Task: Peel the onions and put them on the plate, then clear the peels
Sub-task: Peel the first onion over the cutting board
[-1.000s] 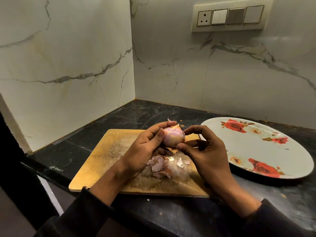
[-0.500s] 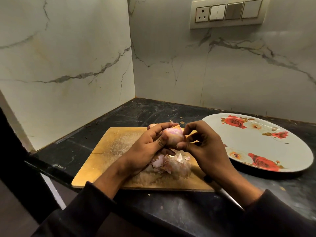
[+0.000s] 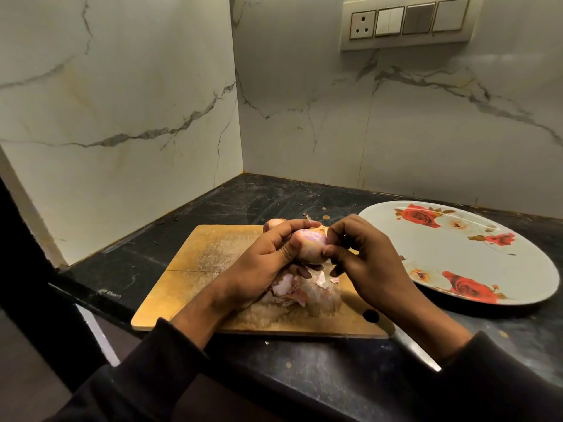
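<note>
While both hands grip 1 onion [image 3: 307, 246] above the cutting board [image 3: 210, 260], marble walls [image 3: 122, 102] corner the black counter [image 3: 243, 199].

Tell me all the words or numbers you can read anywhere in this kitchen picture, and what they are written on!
There are none that can be read.
Counter edge: faint pale marks near the front left, too small and blurred to read.
Switch panel: a socket and switches, no writing visible.
Plate: only red rose pictures, no words.
Cutting board: no label visible.
</note>
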`<state>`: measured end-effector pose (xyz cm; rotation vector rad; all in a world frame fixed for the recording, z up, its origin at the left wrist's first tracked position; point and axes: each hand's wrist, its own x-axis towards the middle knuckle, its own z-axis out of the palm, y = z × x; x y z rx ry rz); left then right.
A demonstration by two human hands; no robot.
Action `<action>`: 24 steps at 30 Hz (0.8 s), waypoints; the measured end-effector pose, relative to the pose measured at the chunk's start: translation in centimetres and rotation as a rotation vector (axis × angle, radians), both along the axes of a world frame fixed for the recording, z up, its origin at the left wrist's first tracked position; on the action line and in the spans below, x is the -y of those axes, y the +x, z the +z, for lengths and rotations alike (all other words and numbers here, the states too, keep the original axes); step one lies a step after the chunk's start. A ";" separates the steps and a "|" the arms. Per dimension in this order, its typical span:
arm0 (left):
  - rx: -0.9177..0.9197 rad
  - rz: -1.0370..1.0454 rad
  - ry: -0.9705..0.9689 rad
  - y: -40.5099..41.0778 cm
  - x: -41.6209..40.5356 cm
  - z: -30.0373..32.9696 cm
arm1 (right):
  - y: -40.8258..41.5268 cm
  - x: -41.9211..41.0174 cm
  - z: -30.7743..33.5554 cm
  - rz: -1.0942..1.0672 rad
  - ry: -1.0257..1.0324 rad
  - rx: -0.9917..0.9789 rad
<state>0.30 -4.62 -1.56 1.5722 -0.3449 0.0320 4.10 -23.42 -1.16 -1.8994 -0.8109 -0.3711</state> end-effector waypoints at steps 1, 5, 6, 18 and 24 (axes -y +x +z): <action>-0.003 -0.001 -0.013 -0.1 0.1 0.0 | 0.0 -0.1 -0.1 -0.010 -0.012 0.014; -0.042 -0.012 -0.116 -0.4 0.3 0.2 | -0.4 -0.6 -0.5 -0.082 -0.015 0.083; -0.056 -0.018 -0.162 -0.4 0.3 0.3 | -0.6 -0.7 -0.5 -0.089 -0.005 0.093; -0.080 -0.008 -0.325 -0.1 -0.2 0.6 | -1.2 -0.5 -0.8 -0.122 0.083 0.104; -0.081 -0.022 -0.216 -0.1 0.0 0.2 | -1.2 -0.7 -0.6 -0.096 0.064 0.088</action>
